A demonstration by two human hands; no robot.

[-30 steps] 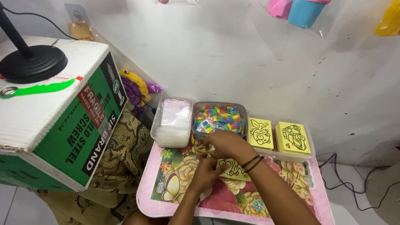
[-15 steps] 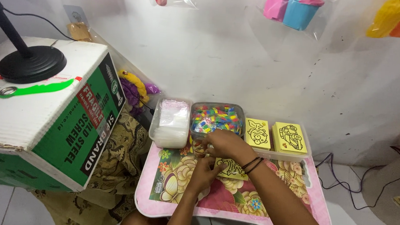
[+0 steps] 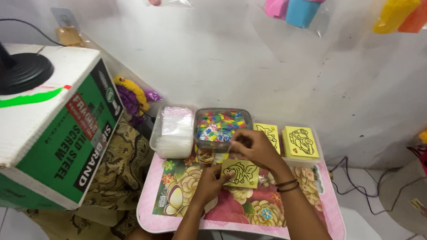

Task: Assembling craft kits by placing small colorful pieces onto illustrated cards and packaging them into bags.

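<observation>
You're holding one yellow picture card [image 3: 240,173] between your left hand [image 3: 212,181] and right hand [image 3: 254,148], both pinching it, ready for a steady placement.

Soft, even, fairly bright light fills the scene, with faint shadows on the white wall [image 3: 235,63], mild glare on the clear bags hung at the top, wide-angle bending at the edges, and slight overall softness.
</observation>
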